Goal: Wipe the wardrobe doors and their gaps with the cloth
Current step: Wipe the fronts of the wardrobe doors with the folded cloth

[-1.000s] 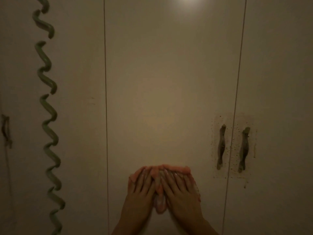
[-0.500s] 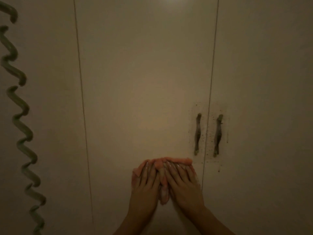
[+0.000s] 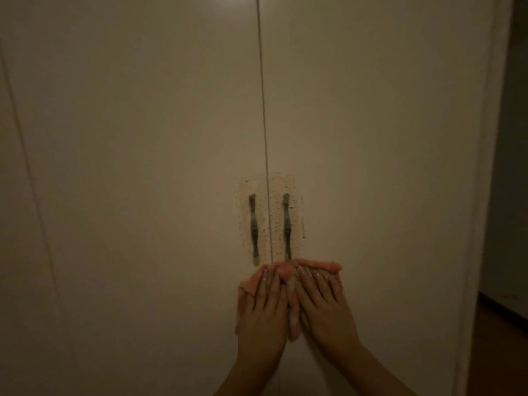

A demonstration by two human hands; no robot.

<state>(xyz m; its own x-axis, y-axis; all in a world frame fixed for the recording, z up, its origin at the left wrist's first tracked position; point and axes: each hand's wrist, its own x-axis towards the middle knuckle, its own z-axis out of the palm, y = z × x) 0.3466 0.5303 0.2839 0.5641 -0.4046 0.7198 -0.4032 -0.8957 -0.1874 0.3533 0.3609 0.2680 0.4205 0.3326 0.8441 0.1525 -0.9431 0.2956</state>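
Pink cloth is what the head camera finds pressed flat against the wardrobe doors, pinned there under both palms. The left hand and right hand lie side by side, fingers spread and pointing up, thumbs nearly meeting over a fold of the fabric that bunches between them; neither hand is closed around it, they simply bear on it with open palms. The cloth shows above the fingertips, down the outer side of the left hand and in the strip between the two hands. It sits astride the gap, the thin vertical seam that runs up between the two doors, so that the left hand rests on one door and the right on the other. Directly above the fingertips, just about touching the top edge of the cloth, hang two slim metal handles, one on each side of the seam, their long axes upright and parallel to it. Around them lies a speckled, stained patch. Judging by this, the next stroke goes straight up, and both hands are about equally near, the right a touch closer to the right-side handle. Light is dim, so finer dirt cannot be made out.
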